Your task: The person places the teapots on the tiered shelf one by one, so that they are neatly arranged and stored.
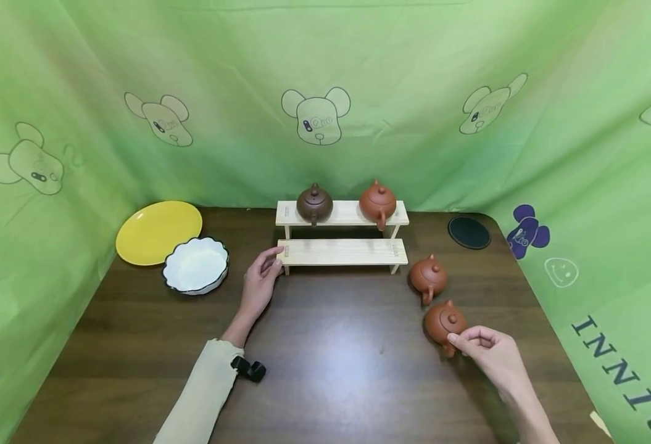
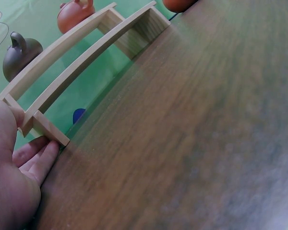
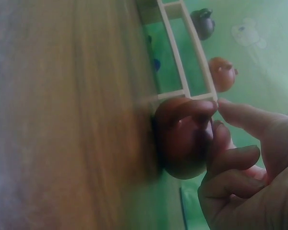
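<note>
While the lower wooden shelf (image 1: 342,251) is held in the left grip (image 1: 258,285), likely for steadiness, a teapot (image 1: 440,322) is pinched in the right grip (image 1: 494,357).

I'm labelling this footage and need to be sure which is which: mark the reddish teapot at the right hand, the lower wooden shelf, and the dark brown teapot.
Reddish teapot (image 3: 182,151): right wrist view, its rounded body.
Lower wooden shelf (image 1: 342,251): head view, its bare top board.
Dark brown teapot (image 2: 19,60): left wrist view, its body.
</note>
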Demonstrator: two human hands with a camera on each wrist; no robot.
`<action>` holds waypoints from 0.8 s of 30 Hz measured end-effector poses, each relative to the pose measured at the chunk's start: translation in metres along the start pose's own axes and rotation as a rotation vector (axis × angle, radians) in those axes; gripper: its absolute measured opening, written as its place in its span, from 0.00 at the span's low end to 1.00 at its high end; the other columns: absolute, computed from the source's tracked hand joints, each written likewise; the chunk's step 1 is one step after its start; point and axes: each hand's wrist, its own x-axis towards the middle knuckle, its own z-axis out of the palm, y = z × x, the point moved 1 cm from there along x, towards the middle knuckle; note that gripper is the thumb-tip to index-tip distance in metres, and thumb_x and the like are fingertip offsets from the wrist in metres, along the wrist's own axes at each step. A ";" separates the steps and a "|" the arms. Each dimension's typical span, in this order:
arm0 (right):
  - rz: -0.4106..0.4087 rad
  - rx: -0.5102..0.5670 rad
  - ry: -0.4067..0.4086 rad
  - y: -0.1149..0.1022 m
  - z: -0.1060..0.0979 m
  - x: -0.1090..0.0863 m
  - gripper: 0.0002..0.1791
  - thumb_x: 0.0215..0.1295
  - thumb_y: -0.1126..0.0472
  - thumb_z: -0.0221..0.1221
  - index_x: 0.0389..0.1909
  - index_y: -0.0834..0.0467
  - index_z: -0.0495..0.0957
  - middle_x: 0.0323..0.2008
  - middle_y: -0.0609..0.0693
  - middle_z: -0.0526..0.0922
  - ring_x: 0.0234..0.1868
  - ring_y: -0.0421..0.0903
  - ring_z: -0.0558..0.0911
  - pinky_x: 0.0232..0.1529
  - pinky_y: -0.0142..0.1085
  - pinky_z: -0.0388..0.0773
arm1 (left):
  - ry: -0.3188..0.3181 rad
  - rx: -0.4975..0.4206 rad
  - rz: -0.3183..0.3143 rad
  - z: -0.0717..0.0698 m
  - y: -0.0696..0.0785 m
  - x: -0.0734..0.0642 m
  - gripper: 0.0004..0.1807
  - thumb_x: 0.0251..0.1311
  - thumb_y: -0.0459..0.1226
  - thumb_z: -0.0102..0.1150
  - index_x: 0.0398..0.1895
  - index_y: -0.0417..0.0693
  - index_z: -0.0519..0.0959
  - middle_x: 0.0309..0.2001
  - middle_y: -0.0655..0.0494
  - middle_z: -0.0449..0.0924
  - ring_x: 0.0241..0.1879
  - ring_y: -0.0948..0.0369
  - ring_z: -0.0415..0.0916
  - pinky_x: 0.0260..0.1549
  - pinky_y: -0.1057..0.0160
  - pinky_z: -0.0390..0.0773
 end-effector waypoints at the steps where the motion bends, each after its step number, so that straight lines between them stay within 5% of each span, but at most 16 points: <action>1: 0.005 0.001 -0.001 0.001 0.001 0.000 0.14 0.70 0.58 0.77 0.36 0.65 0.87 0.23 0.43 0.84 0.28 0.39 0.81 0.33 0.31 0.77 | 0.002 0.009 -0.006 0.000 0.001 -0.001 0.19 0.82 0.44 0.65 0.68 0.48 0.85 0.68 0.43 0.84 0.60 0.55 0.86 0.56 0.63 0.91; 9: 0.005 -0.010 0.031 0.002 0.006 -0.005 0.14 0.70 0.58 0.77 0.34 0.66 0.87 0.23 0.44 0.85 0.27 0.39 0.81 0.31 0.32 0.78 | 0.001 0.046 -0.032 0.002 0.008 -0.004 0.19 0.84 0.42 0.61 0.70 0.47 0.83 0.70 0.40 0.82 0.62 0.52 0.85 0.59 0.62 0.90; 17: 0.035 -0.048 0.049 0.012 0.009 -0.013 0.17 0.72 0.51 0.76 0.35 0.63 0.92 0.24 0.44 0.87 0.29 0.37 0.79 0.31 0.32 0.75 | 0.001 -0.011 -0.087 -0.001 -0.014 0.002 0.17 0.82 0.44 0.65 0.68 0.55 0.86 0.66 0.48 0.85 0.59 0.57 0.87 0.58 0.63 0.90; 21: 0.059 0.048 0.022 0.013 0.011 -0.012 0.18 0.72 0.54 0.75 0.32 0.66 0.91 0.21 0.42 0.85 0.22 0.35 0.72 0.23 0.32 0.70 | 0.007 -0.013 -0.033 0.001 -0.003 -0.002 0.18 0.82 0.44 0.65 0.68 0.50 0.85 0.68 0.43 0.84 0.60 0.57 0.86 0.57 0.64 0.90; 24: 0.073 0.168 -0.007 0.012 0.013 -0.011 0.18 0.74 0.58 0.74 0.29 0.69 0.88 0.19 0.42 0.83 0.15 0.33 0.62 0.13 0.38 0.56 | 0.014 -0.003 -0.007 0.003 0.007 -0.005 0.18 0.83 0.43 0.64 0.68 0.48 0.85 0.68 0.42 0.84 0.60 0.57 0.86 0.55 0.67 0.90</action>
